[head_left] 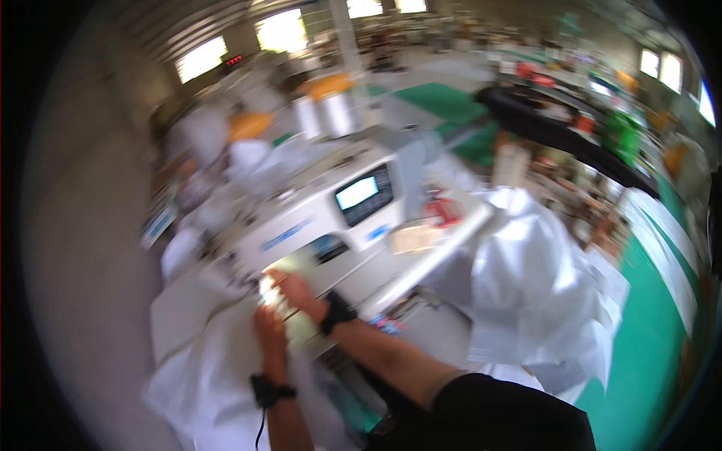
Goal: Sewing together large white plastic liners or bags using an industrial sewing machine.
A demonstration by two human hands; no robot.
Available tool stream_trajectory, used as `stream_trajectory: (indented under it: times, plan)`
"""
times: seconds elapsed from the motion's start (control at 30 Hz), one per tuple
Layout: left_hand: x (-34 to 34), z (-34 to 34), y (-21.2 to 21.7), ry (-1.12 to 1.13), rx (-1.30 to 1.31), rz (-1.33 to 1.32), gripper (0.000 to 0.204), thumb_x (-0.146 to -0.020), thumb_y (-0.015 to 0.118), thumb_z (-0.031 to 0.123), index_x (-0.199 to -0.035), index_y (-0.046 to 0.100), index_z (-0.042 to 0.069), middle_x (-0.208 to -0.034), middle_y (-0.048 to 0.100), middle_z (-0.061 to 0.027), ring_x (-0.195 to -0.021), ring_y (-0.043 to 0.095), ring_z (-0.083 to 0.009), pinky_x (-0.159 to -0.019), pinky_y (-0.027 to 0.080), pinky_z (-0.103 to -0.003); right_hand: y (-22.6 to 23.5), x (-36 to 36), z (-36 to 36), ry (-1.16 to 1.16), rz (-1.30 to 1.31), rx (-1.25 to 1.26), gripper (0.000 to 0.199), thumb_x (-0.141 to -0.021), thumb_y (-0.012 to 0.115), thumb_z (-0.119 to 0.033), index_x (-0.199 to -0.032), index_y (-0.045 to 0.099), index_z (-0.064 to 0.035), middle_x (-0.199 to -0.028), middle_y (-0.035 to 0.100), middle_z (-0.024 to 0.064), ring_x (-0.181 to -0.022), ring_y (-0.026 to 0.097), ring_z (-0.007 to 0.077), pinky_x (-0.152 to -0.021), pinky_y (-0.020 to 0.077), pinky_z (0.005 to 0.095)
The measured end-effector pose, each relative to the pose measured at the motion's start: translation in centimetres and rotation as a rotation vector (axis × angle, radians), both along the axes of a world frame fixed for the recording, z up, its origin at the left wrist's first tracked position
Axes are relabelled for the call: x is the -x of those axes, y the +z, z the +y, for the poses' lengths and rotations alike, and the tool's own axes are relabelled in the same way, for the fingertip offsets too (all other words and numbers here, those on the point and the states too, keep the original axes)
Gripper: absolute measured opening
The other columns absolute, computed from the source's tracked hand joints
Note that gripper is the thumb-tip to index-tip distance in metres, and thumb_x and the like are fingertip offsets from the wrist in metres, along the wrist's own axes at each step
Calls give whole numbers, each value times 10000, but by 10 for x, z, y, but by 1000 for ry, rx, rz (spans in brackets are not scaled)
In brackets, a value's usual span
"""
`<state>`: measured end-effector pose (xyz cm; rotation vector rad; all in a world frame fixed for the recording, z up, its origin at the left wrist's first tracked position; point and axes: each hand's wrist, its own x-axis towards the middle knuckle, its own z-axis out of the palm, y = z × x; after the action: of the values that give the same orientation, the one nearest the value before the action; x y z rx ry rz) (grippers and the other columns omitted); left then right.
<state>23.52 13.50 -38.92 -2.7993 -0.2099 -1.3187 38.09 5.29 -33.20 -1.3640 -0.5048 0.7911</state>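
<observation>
The picture is blurred by motion. A white sewing machine (331, 210) with a lit screen stands on a pale table (421, 263). White fabric (218, 376) lies across the table's near left part and runs under the machine's needle end. My left hand (269, 331) rests flat on this fabric, fingers pointing toward the machine. My right hand (297, 289) lies on the fabric just in front of the needle area, fingers spread. Both wrists carry a black band. Whether either hand pinches the cloth cannot be made out.
A large heap of white fabric (534, 286) hangs off the table's right side. Red-handled scissors (444, 209) lie behind the machine. White thread cones (327, 113) stand further back. A green floor (654, 338) runs along the right, with more workstations behind.
</observation>
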Motion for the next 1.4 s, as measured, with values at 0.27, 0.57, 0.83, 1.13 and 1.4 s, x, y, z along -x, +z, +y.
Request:
stream_trajectory:
  times: [0.27, 0.57, 0.83, 1.13, 1.4]
  plan:
    - [2, -5, 9, 79, 196, 198, 256, -879, 566, 135, -1066, 610, -35, -1179, 594, -215, -1117, 542, -388, -993, 398, -474, 30, 16, -25, -175, -309, -24, 525, -950, 537, -530, -799, 651, -41, -631, 607, 85, -586, 579, 205, -611, 473, 358]
    - [18, -19, 2, -19, -16, 106, 280, -873, 533, 84, -1124, 549, -39, -1168, 558, -237, -1067, 524, -404, -938, 414, -497, -26, -7, 7, -67, -496, -37, 242, -950, 499, -235, -848, 642, -68, -656, 591, 40, -582, 581, 134, -517, 474, 305]
    - [9, -38, 41, 122, 318, 169, 208, -877, 590, 135, -1056, 612, 31, -1156, 607, -167, -1081, 553, -365, -953, 443, -452, -19, 4, -23, -59, -110, -298, 191, -977, 547, -173, -1097, 639, -57, -707, 640, 49, -555, 569, 72, -505, 466, 222]
    - [3, -20, 35, 96, 260, 124, 130, -856, 624, 140, -951, 611, 52, -1031, 606, -128, -941, 556, -381, -846, 465, -470, -9, 52, -78, -62, -486, -136, 218, -964, 540, -144, -1110, 650, -26, -709, 668, 77, -578, 617, 112, -557, 500, 274]
    - [18, -18, 45, -11, 369, 153, 217, -836, 656, 167, -1018, 662, 50, -1100, 643, -148, -1023, 581, -365, -889, 474, -445, -16, 130, -198, -23, -597, 133, 292, -951, 556, -247, -1125, 622, -23, -936, 689, 191, -875, 681, 331, -744, 532, 388]
